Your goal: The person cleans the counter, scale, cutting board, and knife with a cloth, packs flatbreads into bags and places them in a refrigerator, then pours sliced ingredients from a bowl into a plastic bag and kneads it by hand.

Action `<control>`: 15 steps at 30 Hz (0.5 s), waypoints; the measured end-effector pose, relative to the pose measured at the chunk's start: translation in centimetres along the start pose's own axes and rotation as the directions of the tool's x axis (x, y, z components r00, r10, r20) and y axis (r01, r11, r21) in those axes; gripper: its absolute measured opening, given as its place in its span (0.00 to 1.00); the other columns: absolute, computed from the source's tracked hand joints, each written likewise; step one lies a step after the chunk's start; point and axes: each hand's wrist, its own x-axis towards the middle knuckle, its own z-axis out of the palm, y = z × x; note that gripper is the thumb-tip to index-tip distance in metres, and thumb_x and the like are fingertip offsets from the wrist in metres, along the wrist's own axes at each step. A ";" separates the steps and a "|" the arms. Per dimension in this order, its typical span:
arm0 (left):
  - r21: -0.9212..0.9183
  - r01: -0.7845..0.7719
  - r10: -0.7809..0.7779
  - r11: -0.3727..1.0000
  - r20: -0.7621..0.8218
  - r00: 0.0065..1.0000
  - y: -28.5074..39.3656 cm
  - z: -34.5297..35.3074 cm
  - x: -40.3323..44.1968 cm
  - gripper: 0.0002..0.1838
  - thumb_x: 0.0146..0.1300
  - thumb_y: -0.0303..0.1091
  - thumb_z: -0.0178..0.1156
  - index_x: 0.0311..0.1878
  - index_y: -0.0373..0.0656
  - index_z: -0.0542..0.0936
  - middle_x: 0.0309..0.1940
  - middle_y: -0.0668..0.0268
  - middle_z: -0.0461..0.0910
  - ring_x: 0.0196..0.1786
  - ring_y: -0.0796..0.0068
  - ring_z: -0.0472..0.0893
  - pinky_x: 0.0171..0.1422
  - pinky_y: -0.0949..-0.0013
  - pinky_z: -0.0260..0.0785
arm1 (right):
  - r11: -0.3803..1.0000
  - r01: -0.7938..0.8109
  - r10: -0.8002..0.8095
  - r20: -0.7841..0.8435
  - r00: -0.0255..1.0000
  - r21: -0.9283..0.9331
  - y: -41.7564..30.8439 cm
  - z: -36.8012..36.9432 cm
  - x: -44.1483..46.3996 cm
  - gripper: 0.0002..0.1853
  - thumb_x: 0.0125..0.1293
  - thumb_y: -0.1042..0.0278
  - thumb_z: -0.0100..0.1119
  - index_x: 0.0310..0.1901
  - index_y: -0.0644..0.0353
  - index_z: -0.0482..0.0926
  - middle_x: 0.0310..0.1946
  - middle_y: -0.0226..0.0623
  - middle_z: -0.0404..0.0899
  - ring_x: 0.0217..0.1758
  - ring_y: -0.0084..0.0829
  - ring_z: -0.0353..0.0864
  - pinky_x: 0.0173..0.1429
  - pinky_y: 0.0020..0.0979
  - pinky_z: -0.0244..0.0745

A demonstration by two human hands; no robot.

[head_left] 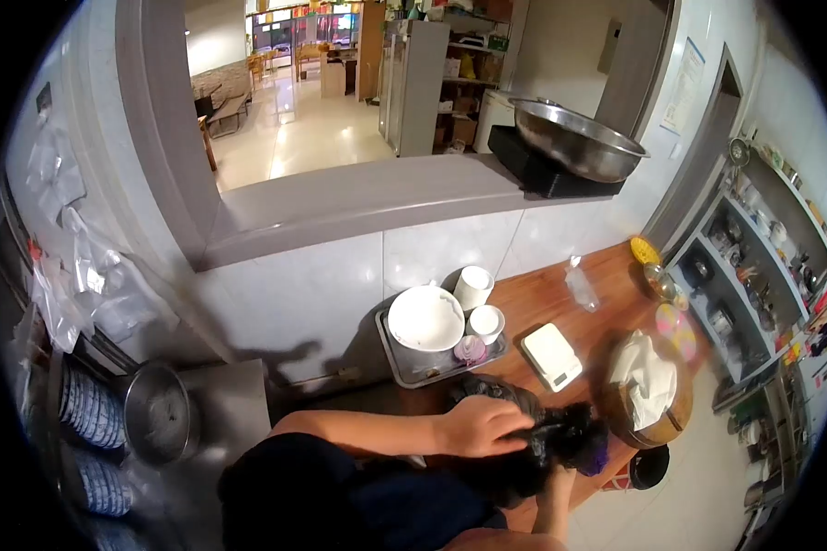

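Note:
A crumpled black plastic bag (pixel 556 432) lies over the front of the wooden table (pixel 606 303). My left hand (pixel 482 427) reaches across from the left, its fingers curled and pressed together on the bag. Coming up from below, my right hand (pixel 558 479) meets the underside of the bag, which hides its fingers. Something purple (pixel 597 456) shows at the bag's right end; its kind is unclear. Beyond my left hand stands a metal tray (pixel 413 370) with a white bowl (pixel 425 318), stacked white cups (pixel 473 287) and a cut purple onion (pixel 470 349).
A white kitchen scale (pixel 552 357) stands right of the tray. Further right, a white cloth (pixel 642 378) lies on a round wooden block (pixel 675 418). On the ledge sits a large steel basin (pixel 579 140). At left are a metal bowl (pixel 160 413) and stacked plates (pixel 92 409).

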 end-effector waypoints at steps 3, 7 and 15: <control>-0.030 -0.243 0.244 0.970 0.188 0.951 0.1 0.9 -1.0 0.37 0.50 0.44 0.69 0.64 0.50 0.67 0.59 0.54 0.67 0.59 0.54 0.71 0.58 0.51 0.65 | 0.992 -0.079 0.092 0.136 0.987 -0.095 1.8 -1.9 1.2 0.21 0.60 0.79 0.54 0.57 0.69 0.70 0.51 0.40 0.74 0.53 0.33 0.74 0.57 0.30 0.70; -0.104 -0.094 0.133 0.990 0.473 0.871 -1.4 6.8 -2.6 0.47 0.47 0.33 0.69 0.71 0.46 0.55 0.61 0.47 0.63 0.56 0.46 0.72 0.56 0.52 0.68 | 0.925 -0.037 0.127 0.216 0.968 -0.379 1.7 -0.3 0.8 0.20 0.60 0.70 0.57 0.53 0.70 0.73 0.46 0.40 0.77 0.49 0.32 0.76 0.52 0.29 0.71; -0.097 0.342 -0.242 0.935 0.531 0.812 -4.4 9.7 -2.9 0.18 0.49 0.30 0.62 0.44 0.36 0.76 0.39 0.50 0.78 0.41 0.46 0.77 0.43 0.54 0.70 | 0.481 0.421 -0.273 0.325 0.906 -0.769 -1.3 -2.6 -1.9 0.46 0.46 0.66 0.71 0.65 0.69 0.56 0.64 0.59 0.59 0.67 0.49 0.61 0.69 0.43 0.56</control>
